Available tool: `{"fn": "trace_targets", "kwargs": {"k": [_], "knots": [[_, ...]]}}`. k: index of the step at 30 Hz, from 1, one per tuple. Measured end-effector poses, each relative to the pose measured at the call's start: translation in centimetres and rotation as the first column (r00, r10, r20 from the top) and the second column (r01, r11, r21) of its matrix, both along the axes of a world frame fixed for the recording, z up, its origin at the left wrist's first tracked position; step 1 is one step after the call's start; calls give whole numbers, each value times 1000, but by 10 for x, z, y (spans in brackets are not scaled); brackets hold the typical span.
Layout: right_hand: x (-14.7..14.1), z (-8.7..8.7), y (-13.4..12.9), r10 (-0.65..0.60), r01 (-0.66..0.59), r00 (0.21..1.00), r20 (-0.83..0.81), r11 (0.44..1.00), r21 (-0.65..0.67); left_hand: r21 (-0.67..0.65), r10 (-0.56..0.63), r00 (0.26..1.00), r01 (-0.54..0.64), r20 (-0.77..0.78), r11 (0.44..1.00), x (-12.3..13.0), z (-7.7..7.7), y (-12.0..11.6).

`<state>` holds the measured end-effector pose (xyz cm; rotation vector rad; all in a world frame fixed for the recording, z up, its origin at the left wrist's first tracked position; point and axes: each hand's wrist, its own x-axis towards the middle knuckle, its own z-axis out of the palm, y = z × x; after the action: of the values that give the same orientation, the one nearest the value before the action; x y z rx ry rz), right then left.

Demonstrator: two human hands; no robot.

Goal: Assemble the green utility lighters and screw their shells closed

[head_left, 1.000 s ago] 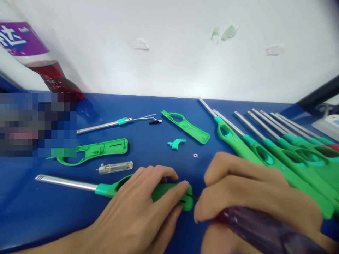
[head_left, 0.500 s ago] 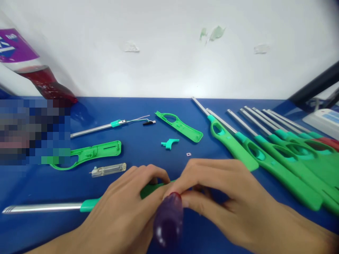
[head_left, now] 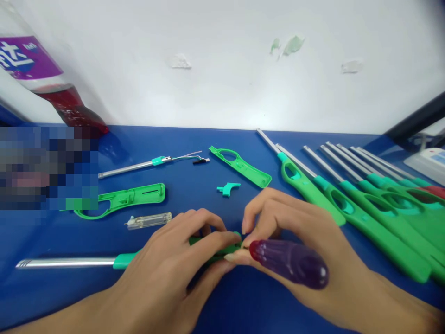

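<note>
My left hand [head_left: 170, 269] is closed around the green handle of a long-nosed gas lighter [head_left: 125, 260], whose metal tube points left. Most of that handle is hidden under my fingers. My right hand [head_left: 295, 222] grips a screwdriver [head_left: 292, 263] with a purple, red-ended handle tilted to the right. Its tip is at the right end of the lighter's handle, where my fingers partly cover it; whether it sits in a seam cannot be made out. Just beyond my left hand lies a clear fuel tank [head_left: 149, 221].
Two green handle shells [head_left: 239, 167] [head_left: 139, 197], a turquoise trigger [head_left: 228, 189] and a metal tube with wires [head_left: 132, 169] lie behind my hands. Several whole lighters [head_left: 375, 218] are lined up at right. A bottle of red drink [head_left: 66, 102] stands back left, before a white wall [head_left: 222, 83].
The screwdriver handle has swung from pointing toward me to pointing right. My right hand has turned with it, and the small white piece behind it is now hidden. The view has shifted slightly.
</note>
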<state>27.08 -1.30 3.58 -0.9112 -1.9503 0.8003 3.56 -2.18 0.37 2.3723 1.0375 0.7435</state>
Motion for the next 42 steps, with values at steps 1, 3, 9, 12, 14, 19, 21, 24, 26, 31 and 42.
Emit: {"fn": "trace_targets", "kwargs": {"k": [1, 3, 9, 12, 14, 19, 21, 24, 26, 31, 42], "knots": [[-1, 0, 0, -5, 5, 1000, 2, 1000, 3, -10, 4, 1000, -4, 5, 1000, 0, 0, 0], [-2, 0, -1, -9, 9, 1000, -23, 1000, -6, -35, 10, 1000, -9, 14, 999, 1, 2, 0], [-2, -5, -5, -14, 9, 999, -42, 993, -117, -13, -13, 999, 13, 36, 1000, 2, 6, 1], [0, -4, -2, 2, -5, 999, -36, 996, -90, -41, -14, 1000, 14, 18, 999, 1, 5, 1], [-1, -4, -1, 27, -30, 998, -55, 998, -54, -60, -21, 1000, 21, 12, 998, 1, 6, 0], [-3, -6, -1, 56, -56, 998, -37, 998, 1, -43, -26, 1000, 27, 11, 999, 1, 8, -2], [-4, -9, -2, 59, -59, 996, -71, 998, -5, -27, -17, 1000, 18, 10, 999, 1, 7, -2], [-5, -11, -3, 62, -65, 992, -108, 998, -23, 13, -14, 1000, 14, 17, 1000, 1, 5, -2], [-5, -11, -4, 75, -78, 993, -94, 996, -32, 49, -14, 1000, 13, 20, 999, 0, 4, -1], [-3, -7, -8, 125, -130, 989, -80, 990, -56, 100, -6, 1000, 7, -9, 995, -1, 1, -4], [-2, -11, -12, 82, -82, 997, -5, 994, 66, 161, -29, 998, 36, -47, 986, -2, 0, -2]]}}
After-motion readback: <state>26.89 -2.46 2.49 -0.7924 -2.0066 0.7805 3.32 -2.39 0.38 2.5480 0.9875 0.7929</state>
